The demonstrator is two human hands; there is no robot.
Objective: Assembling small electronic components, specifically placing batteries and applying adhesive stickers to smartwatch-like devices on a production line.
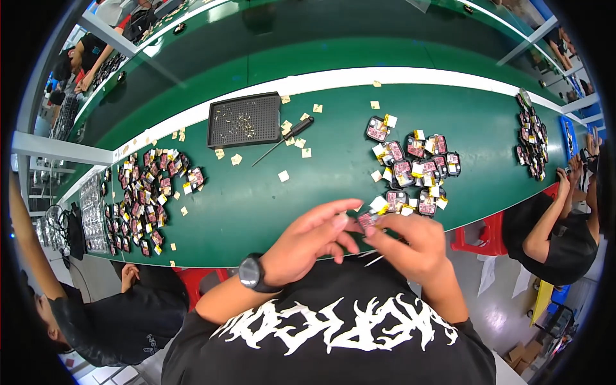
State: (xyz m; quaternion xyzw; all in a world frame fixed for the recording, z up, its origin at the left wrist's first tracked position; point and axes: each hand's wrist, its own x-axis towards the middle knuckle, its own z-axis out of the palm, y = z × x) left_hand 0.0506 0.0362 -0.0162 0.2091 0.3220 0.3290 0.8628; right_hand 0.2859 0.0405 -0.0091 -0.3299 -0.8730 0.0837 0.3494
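Note:
Near the front edge of the table, my right hand pinches a small electronic module with a reddish circuit board. A white-and-yellow tabbed piece shows just beyond its fingers; whether it joins the module I cannot tell. My left hand is beside the module, its fingers apart and the index stretched toward it. Contact between the left fingertips and the module is unclear. Below my right hand a thin pale rod pokes out, its other end hidden. Similar modules in black housings cluster just past my right hand.
A black perforated tray holding tiny metal parts stands at the back, with a screwdriver beside it. Small cream squares lie scattered. More modules are piled left, others far right. People sit on both sides.

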